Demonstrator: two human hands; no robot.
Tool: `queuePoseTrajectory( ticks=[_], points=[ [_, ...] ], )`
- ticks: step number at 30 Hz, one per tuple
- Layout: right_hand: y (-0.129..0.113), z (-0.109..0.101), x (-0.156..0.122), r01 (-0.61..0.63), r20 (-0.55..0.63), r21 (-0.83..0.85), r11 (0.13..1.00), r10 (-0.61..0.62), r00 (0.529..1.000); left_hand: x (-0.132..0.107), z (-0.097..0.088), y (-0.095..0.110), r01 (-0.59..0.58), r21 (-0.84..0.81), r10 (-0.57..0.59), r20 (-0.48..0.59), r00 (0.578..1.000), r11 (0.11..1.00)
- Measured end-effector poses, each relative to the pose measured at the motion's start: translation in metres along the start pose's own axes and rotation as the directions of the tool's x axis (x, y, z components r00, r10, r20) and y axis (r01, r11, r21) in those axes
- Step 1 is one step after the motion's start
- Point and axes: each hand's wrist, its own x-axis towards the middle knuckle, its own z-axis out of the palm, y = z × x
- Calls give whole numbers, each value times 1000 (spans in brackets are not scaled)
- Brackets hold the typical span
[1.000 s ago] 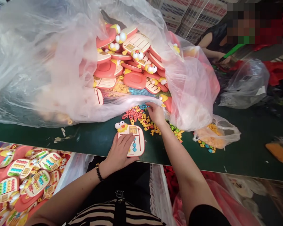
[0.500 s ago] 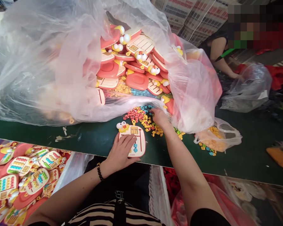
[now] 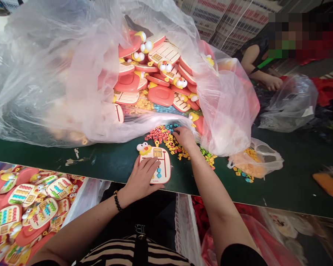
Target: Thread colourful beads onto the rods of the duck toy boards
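Note:
My left hand lies across a cream-and-red toy board with a yellow duck-like head and bulging white eyes. Its fingers rest over the slotted face and the thumb lies along the lower edge, holding the board on the table. Two blue pieces sit in a slot on the board; what is under my fingers is hidden. Just past the board, my right hand is at the blue end of a pile of small coloured pieces. Its fingertips are drawn together there, and what they pinch is too small to make out.
A large clear plastic bag of similar boards stands behind the pile. Finished-looking boards with coloured rows fill a container at lower left. A small bag of yellow pieces lies on the green table. A co-worker's hand is at upper right.
My right hand has shifted slightly left among the blue pieces. My left hand and the board stay almost in place. The co-worker's hand has drawn back from the clear bag.

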Motion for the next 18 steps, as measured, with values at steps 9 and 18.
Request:
queuePoseTrajectory(
  ticks=[9,18],
  points=[
    [-2,-1,7,-40,-47,32,999,42,998,1,0,1,21,4,-21,19,1000,1000],
    [-8,29,-72,313,-361,690,653,-65,930,0,1,-1,-6,3,5,25,1000,1000]
  ],
)
